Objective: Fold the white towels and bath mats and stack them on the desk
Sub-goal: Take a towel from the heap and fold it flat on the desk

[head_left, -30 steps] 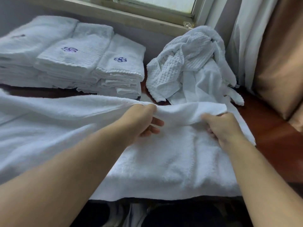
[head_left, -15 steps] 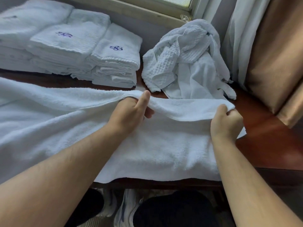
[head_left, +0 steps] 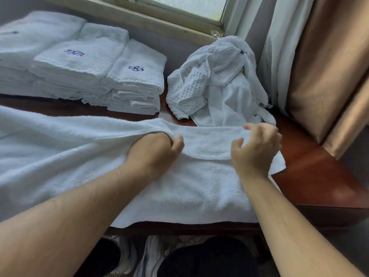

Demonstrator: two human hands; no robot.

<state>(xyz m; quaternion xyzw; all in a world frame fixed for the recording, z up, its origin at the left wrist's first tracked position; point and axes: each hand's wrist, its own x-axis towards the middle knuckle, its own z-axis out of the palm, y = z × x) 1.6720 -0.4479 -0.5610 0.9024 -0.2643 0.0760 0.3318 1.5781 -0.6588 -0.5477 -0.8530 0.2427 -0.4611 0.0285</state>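
Note:
A large white towel (head_left: 199, 188) lies spread across the dark wooden desk (head_left: 313, 176), its far edge folded toward me as a flat flap. My left hand (head_left: 157, 152) grips that flap at its middle, thumb on top and fingers curled under the fabric. At the flap's right end my right hand (head_left: 257, 148) curves over the towel with thumb and forefinger apart and nothing pinched between them. Stacks of folded white towels (head_left: 135, 80) with purple emblems stand at the back left. A crumpled heap of white linen (head_left: 215, 84) lies at the back right.
A window sill (head_left: 139, 19) runs behind the stacks. A white sheer curtain (head_left: 279, 56) and a tan curtain (head_left: 323, 72) hang at the right. The desk's front edge is just under the towel, with my legs and shoes (head_left: 151, 256) below it.
Both hands drew the towel's far edge toward me and laid it down as a flap. My right hand's tight grip on the corner has loosened; the left still holds.

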